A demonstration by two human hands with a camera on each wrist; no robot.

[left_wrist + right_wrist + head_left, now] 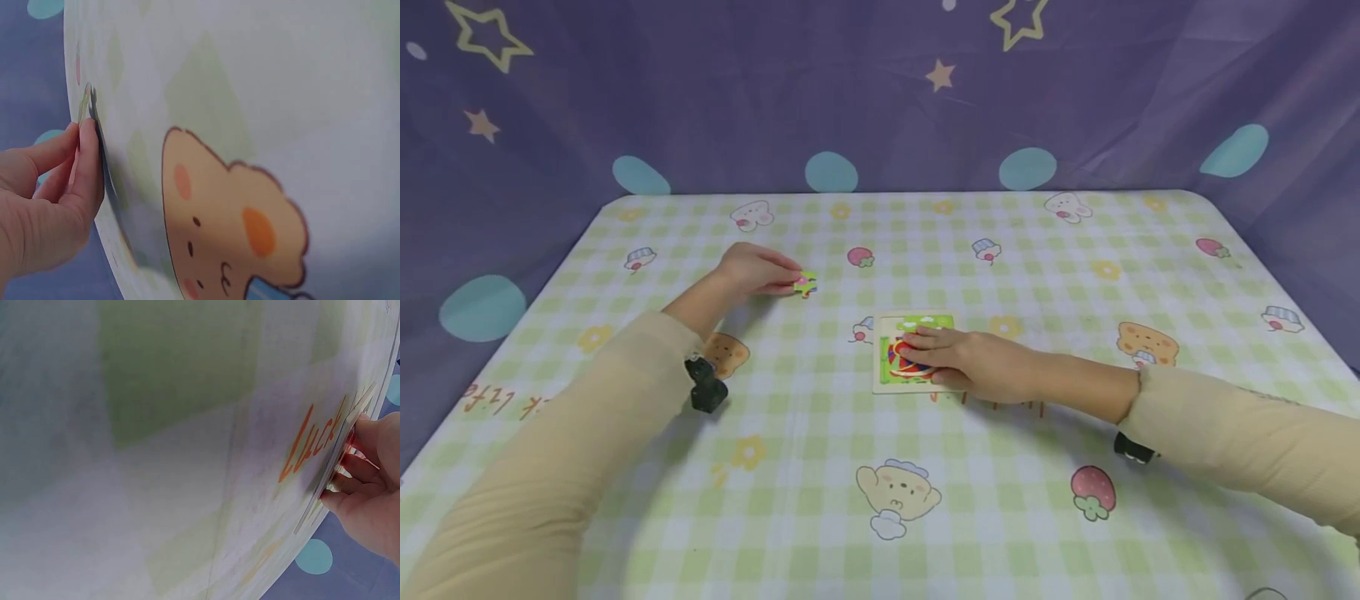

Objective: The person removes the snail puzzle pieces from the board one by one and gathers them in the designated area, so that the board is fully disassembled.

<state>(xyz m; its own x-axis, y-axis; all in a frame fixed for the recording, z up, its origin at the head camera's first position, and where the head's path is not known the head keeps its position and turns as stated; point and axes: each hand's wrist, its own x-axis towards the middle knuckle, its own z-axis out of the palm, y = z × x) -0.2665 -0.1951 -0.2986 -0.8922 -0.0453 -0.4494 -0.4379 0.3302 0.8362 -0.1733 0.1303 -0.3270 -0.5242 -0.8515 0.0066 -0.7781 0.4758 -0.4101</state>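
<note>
Purple curtain fabric (pixel 865 92) hangs beyond our checked table (pixel 1000 517), and we place things by the puzzle board (pixel 876 354), which lies flat on it. Our left grip (pixel 758 270) is clamped, thumb against fingers, on a small puzzle piece (pixel 806 284), left of the board and somewhat farther from us; we cannot tell whether the piece touches the table. Our right grip (pixel 973 360) clasps nothing: its fingers lie apart across the right part of the board, hiding some of the picture there. We judge the step in hand to be lifting or carrying the loose piece while we steady the board. Our next move seems to call for bringing the piece to the board's far-left corner, where a pale patch (pixel 889 325) shows, and turning it to match. The piece juts from our fingertips toward the board's side, a knob facing us; it is too small and irregular for us to name a long axis. The board looks nearly square. Nearer us than the board is a bear print (pixel 898 500).
</note>
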